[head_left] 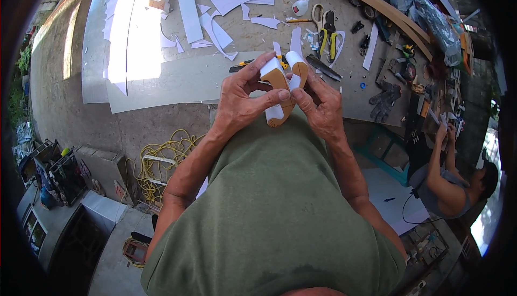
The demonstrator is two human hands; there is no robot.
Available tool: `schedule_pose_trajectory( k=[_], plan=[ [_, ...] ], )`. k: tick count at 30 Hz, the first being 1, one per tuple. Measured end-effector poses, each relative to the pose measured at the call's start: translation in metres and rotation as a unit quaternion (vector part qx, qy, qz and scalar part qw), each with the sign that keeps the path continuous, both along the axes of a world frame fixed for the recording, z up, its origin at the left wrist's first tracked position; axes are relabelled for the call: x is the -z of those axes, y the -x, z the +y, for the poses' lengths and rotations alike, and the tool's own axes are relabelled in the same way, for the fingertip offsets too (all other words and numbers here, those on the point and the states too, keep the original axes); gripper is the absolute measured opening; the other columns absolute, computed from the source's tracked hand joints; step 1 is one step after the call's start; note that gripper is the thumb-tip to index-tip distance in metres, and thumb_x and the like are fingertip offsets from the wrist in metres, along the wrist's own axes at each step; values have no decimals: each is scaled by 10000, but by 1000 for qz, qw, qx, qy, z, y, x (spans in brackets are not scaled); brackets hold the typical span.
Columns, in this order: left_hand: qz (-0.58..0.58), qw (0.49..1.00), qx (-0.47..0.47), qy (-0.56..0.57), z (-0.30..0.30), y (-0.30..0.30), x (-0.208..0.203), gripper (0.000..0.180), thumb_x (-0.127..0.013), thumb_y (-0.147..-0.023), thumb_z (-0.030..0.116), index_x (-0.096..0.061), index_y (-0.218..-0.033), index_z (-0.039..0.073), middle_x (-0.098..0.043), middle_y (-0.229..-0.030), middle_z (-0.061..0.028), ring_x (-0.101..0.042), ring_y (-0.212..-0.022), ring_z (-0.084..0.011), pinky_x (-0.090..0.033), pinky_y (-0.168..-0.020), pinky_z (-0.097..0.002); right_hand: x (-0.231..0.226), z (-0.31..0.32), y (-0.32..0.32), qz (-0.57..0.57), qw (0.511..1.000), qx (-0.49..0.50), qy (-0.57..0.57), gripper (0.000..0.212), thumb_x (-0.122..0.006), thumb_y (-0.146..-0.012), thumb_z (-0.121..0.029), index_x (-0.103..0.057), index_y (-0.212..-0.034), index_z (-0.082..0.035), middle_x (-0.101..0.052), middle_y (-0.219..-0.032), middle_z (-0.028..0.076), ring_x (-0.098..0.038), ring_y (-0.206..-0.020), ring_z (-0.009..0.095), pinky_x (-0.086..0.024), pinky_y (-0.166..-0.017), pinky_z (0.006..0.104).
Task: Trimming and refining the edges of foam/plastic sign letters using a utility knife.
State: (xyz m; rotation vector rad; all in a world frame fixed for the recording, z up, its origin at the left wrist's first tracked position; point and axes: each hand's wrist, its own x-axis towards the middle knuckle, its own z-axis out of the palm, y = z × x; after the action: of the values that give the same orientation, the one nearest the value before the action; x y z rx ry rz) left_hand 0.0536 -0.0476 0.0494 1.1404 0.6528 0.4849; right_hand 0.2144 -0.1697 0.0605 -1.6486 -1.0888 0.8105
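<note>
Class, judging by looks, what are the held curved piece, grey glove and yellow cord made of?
Curved piece: perhaps fibreboard, its face smooth and brown; white edges look like paper or plastic. Glove: probably knitted fabric, mottled dull grey. Yellow cord: likely plastic-covered, evenly coloured, loosely looped.

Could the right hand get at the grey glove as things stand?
Probably yes, if the right hand lets go of the curved piece: the glove lies uncovered to its right.
</note>
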Motion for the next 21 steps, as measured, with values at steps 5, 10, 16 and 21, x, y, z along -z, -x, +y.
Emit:
schedule_pose_trajectory(
  k=[5, 10, 16, 21],
  plan=[
    [-20, 999, 10, -26, -1, 1, -2, 743, -845, -765, 49, -481, -1407, -37, -603, -1292, -153, -624, -1123, -201, -553, -933, -349, -2, 0, 3, 16, 1000, 12, -17, 619, -706, -907, -173, -455, -1429, 45, -657, -1177, 235, -710, -981, 258, -594, -805, 358],
    [-34, 994, -26, -97, -3, 0, 5, 762, -884, -719, 107, -537, -1392, 23, -673, -1203, -146, -681, -960, -159, -569, -868, -312, -17, 6, 3, 59, 997, 23, -37, 619, -666, -909, -145, -431, -1465, -11, -652, -1176, 247, -717, -954, 277, -599, -767, 358],
    [-26, 994, -17, -108, -3, -2, 0, 760, -886, -718, 145, -546, -1386, 22, -698, -1148, -148, -686, -945, -162, -573, -860, -321, -28, 14, -20, 85, 995, -52, 5, 582, -647, -962, -221, -438, -1475, -44, -653, -1166, 215, -694, -898, 209, -573, -749, 320],
    [-25, 993, -16, -118, 0, -2, 1, 763, -882, -725, 173, -541, -1389, 14, -700, -1143, -154, -689, -951, -169, -571, -866, -323, -27, 15, -29, 74, 994, -76, 11, 595, -640, -957, -299, -457, -1462, -42, -658, -1154, 183, -666, -873, 168, -567, -747, 325]
  ],
)
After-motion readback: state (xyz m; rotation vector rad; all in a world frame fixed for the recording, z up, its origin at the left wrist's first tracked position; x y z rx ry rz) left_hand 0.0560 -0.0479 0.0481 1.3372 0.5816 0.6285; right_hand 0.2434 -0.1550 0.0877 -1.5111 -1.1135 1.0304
